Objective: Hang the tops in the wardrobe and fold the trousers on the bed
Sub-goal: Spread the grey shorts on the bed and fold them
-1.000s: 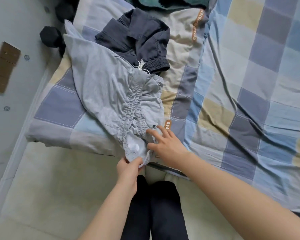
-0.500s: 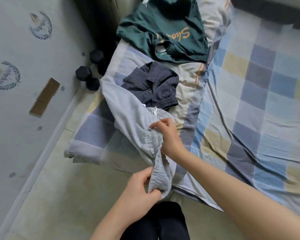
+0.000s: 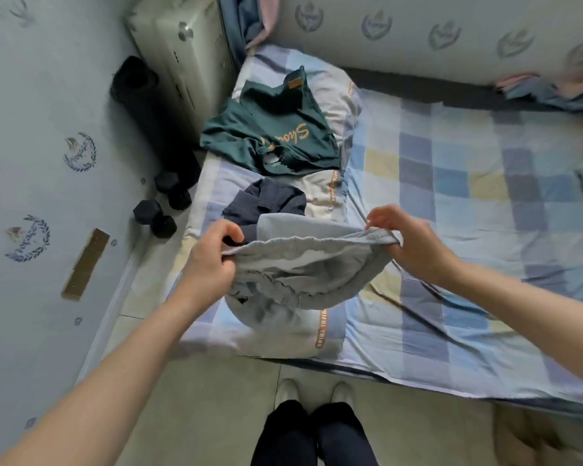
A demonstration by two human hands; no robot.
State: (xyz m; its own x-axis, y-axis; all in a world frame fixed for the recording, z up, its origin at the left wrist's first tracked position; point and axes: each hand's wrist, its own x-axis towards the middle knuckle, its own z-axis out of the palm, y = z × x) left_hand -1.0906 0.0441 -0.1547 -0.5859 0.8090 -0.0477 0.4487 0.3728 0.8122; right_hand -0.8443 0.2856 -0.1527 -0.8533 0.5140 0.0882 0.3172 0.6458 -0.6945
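bed (image 3: 485, 203) covered by checked sheet | green top (image 3: 266, 136) laid at 12 o'clock | dark navy garment (image 3: 266, 203) laid just below it, toward centre | grey trousers (image 3: 300, 264) partly rested at 6 o'clock edge
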